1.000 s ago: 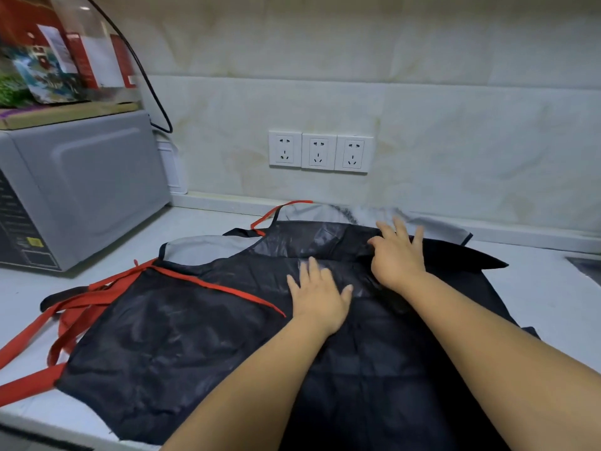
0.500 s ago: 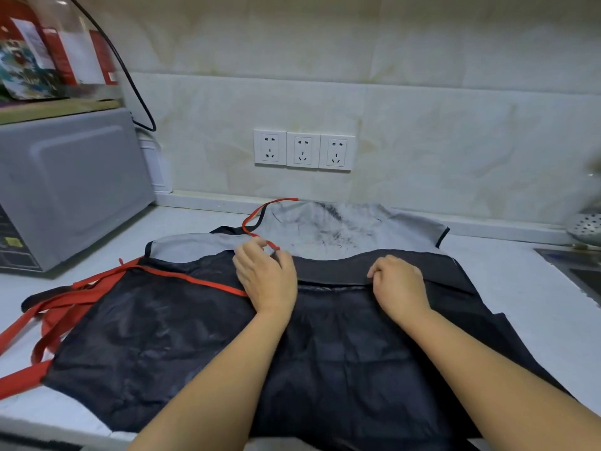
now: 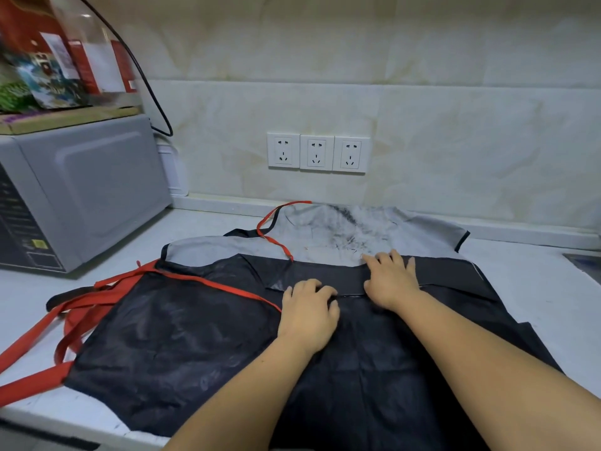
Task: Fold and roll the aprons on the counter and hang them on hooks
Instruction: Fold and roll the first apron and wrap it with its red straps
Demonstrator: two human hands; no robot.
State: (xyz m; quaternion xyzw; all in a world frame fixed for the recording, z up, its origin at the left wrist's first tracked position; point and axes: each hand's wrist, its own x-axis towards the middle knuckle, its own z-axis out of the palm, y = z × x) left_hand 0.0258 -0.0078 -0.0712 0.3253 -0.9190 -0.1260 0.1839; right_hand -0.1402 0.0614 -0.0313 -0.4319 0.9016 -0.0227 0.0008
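Observation:
A black apron (image 3: 182,340) with red straps (image 3: 58,323) lies spread over the white counter (image 3: 536,288). Its far edge is turned over into a narrow folded band, and the grey underside (image 3: 341,236) shows beyond that band. My left hand (image 3: 309,314) lies on the near edge of the band with its fingertips curled down onto the fold. My right hand (image 3: 390,281) rests flat across the band, fingers straight and reaching the grey side. A thin red neck strap (image 3: 270,229) loops over the grey part.
A grey microwave (image 3: 78,190) stands at the left with boxes and a board on top. Three wall sockets (image 3: 317,153) sit on the tiled backsplash. A sink edge (image 3: 585,262) shows at the far right. The counter's front edge runs along the bottom left.
My left hand moved right and nearer, from the red strap end to the fold's edge. My right hand opened from curled to flat and slid forward over the folded band.

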